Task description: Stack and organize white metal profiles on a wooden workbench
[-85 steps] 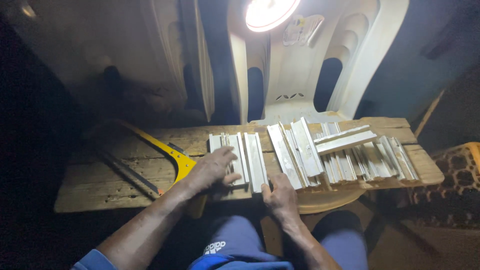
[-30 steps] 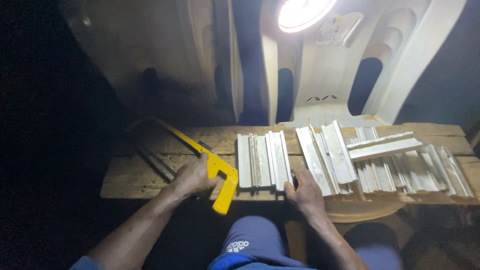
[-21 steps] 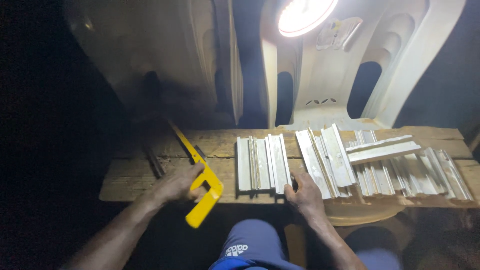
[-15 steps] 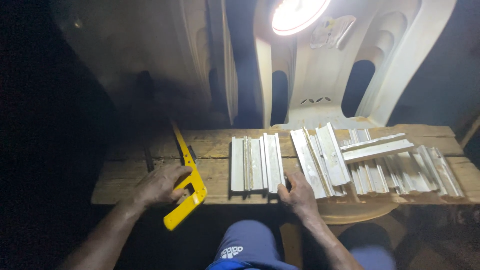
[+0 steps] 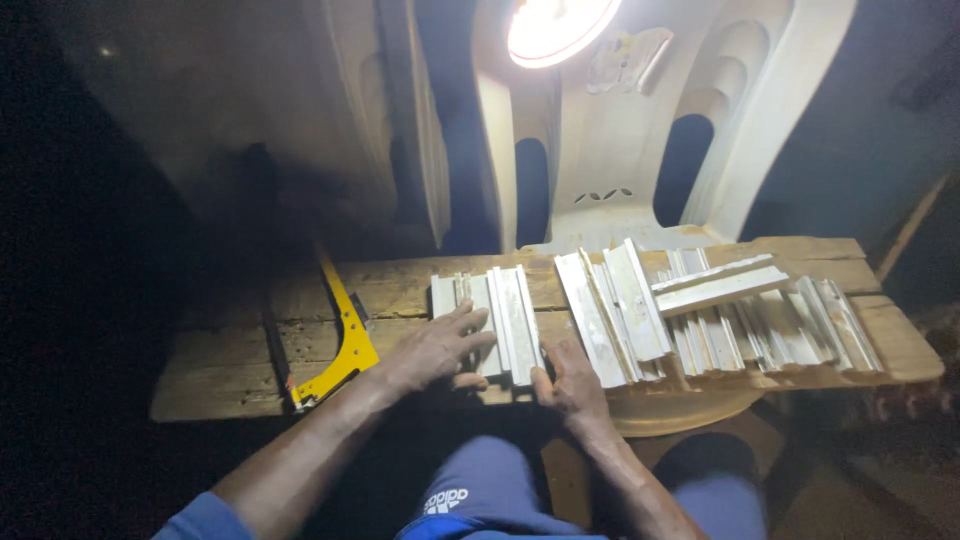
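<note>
Lamplit wooden plank (image 5: 230, 375) carries a small bundle of aluminium strips (image 5: 495, 322) near its front edge, left hand (image 5: 432, 350) spread flat on them, right hand (image 5: 568, 383) fingers loosely bent against their near ends, yellow hacksaw (image 5: 340, 335) lying apart toward the left end.

Counted: one yellow hacksaw (image 5: 345, 340), one wooden plank (image 5: 400, 290), one lamp (image 5: 555, 25), two hands; the metal strips (image 5: 720, 320) overlapped too much to count.
</note>
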